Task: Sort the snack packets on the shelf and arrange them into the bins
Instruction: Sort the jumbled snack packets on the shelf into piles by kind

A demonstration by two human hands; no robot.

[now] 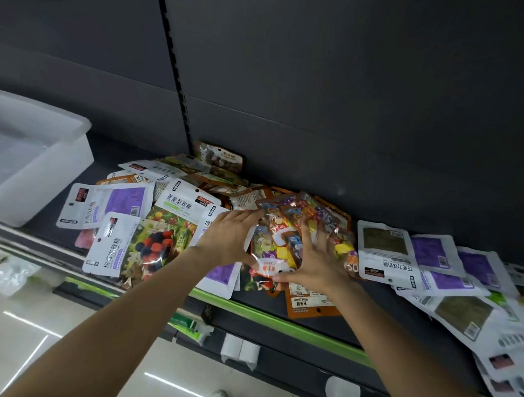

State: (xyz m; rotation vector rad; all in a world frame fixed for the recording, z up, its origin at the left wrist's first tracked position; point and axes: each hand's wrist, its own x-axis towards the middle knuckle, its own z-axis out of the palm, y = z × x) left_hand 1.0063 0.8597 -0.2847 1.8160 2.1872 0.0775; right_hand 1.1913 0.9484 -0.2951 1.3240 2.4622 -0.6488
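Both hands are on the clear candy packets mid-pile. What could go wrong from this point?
The left hand and right hand hold a loose stack of clear packets; slippery film could let some slide out on the way to the bin. The orange packet and purple-backed packet overhang the shelf edge, so lifting the stack may knock them to the floor.

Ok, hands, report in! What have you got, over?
Left hand and right hand both gripping the clear candy packets. White bin far left. Loose packets piled in between.
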